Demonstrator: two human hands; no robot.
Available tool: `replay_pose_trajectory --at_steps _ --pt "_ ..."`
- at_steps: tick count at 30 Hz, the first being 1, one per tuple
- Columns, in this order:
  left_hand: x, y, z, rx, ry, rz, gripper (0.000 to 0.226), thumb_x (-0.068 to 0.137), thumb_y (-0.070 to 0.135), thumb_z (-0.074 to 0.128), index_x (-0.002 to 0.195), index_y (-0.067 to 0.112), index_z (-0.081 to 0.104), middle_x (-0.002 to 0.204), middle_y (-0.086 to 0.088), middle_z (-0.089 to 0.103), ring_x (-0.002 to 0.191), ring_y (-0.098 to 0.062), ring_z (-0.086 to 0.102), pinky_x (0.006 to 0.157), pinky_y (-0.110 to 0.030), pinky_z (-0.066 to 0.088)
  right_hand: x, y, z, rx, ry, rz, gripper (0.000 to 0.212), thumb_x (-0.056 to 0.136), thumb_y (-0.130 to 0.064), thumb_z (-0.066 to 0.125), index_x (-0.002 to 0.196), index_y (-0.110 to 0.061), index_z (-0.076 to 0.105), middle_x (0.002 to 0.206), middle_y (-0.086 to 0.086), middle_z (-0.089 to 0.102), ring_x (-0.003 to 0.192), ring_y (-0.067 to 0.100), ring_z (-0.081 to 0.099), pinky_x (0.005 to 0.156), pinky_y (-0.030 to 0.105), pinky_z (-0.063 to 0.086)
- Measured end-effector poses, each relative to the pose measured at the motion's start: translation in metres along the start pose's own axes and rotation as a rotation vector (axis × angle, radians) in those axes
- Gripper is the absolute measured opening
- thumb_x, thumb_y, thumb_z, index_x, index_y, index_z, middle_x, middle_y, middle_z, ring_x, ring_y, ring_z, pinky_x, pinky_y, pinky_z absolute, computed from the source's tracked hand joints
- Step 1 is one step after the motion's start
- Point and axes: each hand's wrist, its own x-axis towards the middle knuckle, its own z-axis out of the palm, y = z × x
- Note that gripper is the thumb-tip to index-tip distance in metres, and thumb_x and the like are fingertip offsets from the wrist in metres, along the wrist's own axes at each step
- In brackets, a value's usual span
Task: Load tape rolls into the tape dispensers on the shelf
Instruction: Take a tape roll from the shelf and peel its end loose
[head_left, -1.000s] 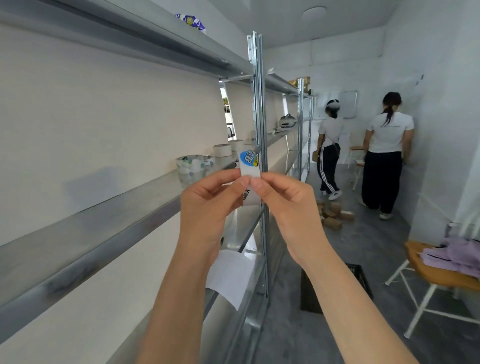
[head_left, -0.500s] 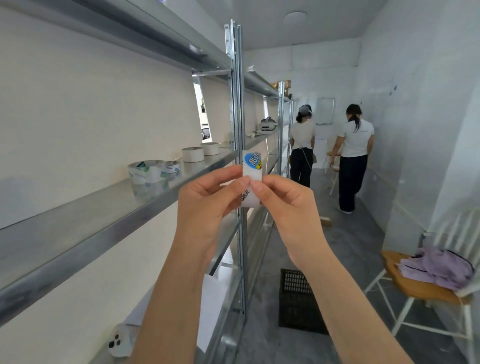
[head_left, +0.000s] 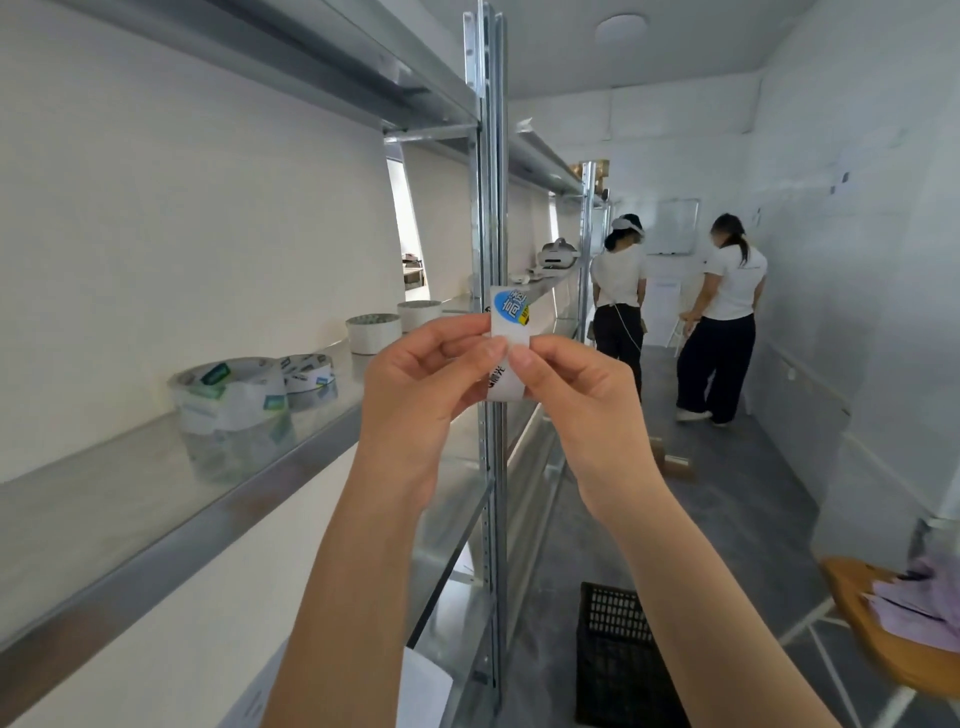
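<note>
Close in front of me, both arms are raised at chest height beside the shelf (head_left: 156, 499). The left hand (head_left: 415, 384) and the right hand (head_left: 576, 395) meet thumb to thumb, each pinching the small tape roll (head_left: 509, 332) between thumb and curled fingers; it stands upright and edge-on, white with a blue sticker at the top, held out in the air just in front of the steel upright (head_left: 491, 218) and not resting on anything. My guess is they are picking at the loose end. The grip is only on the edges, so a hard tug could flip the roll out and down toward the black crate (head_left: 618, 660) on the floor, or the freed end could fold and stick to itself. Along the shelf sit two wrapped rolls (head_left: 228, 395) and, past them, two white rolls (head_left: 373, 332). I can't make out a dispenser. At the far end two people (head_left: 727, 312) stand with their backs turned.
</note>
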Motion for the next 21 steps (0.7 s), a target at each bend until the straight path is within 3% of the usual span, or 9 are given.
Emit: replay_pose_trajectory --at_steps 3,7,11,14,18,21 --pt "0.022 -0.016 -0.002 0.008 -0.011 -0.004 0.016 0.070 0.009 0.072 0.079 0.022 0.074 0.074 0.001 0.073 0.072 -0.014 0.066 0.071 -0.027 0.057 0.019 0.022 0.000 0.023 0.014 -0.007 0.019 0.090 -0.011 0.059 0.095 0.005 0.067 0.093 0.028 0.065 0.080 0.018 0.056 0.079 0.036 0.048" --pt "0.042 -0.029 -0.012 0.061 0.004 0.003 0.022 0.061 0.020 0.073 0.083 0.022 0.074 0.080 -0.001 0.074 0.077 -0.015 0.068 0.074 -0.030 0.057 0.040 0.049 0.006 0.073 -0.018 0.007 0.023 0.086 -0.019 0.057 0.094 -0.001 0.068 0.093 0.022 0.068 0.084 0.028 0.061 0.085 0.044 0.050" --pt "0.058 -0.035 -0.029 0.119 0.061 0.011 0.015 0.069 0.011 0.072 0.078 0.024 0.075 0.077 0.000 0.073 0.074 -0.014 0.069 0.074 -0.031 0.058 0.057 0.071 0.024 0.151 -0.084 0.016 0.012 0.092 -0.005 0.055 0.091 -0.005 0.067 0.082 0.004 0.066 0.078 0.009 0.059 0.076 0.027 0.051" --pt "0.071 -0.039 -0.047 0.163 0.142 0.030 0.018 0.075 0.006 0.069 0.079 0.023 0.074 0.079 -0.002 0.073 0.076 -0.016 0.069 0.070 -0.029 0.057 0.073 0.087 0.041 0.179 -0.141 0.013 0.014 0.092 -0.007 0.056 0.087 -0.012 0.068 0.080 -0.002 0.067 0.078 0.012 0.060 0.080 0.038 0.051" --pt "0.087 -0.042 -0.066 0.218 0.272 0.082 0.017 0.080 0.000 0.067 0.083 0.017 0.072 0.072 -0.001 0.070 0.070 -0.013 0.068 0.064 -0.023 0.054 0.098 0.112 0.066 0.237 -0.230 0.028 0.016 0.091 -0.014 0.059 0.090 0.000 0.067 0.087 0.023 0.065 0.077 0.026 0.057 0.080 0.046 0.050" --pt "0.099 -0.043 -0.078 0.250 0.354 0.118 0.016 0.080 0.000 0.066 0.082 0.015 0.071 0.067 0.005 0.069 0.064 -0.010 0.066 0.058 -0.019 0.052 0.119 0.127 0.083 0.321 -0.323 0.028 0.020 0.091 -0.015 0.059 0.094 0.004 0.065 0.093 0.027 0.063 0.082 0.038 0.059 0.085 0.052 0.049"
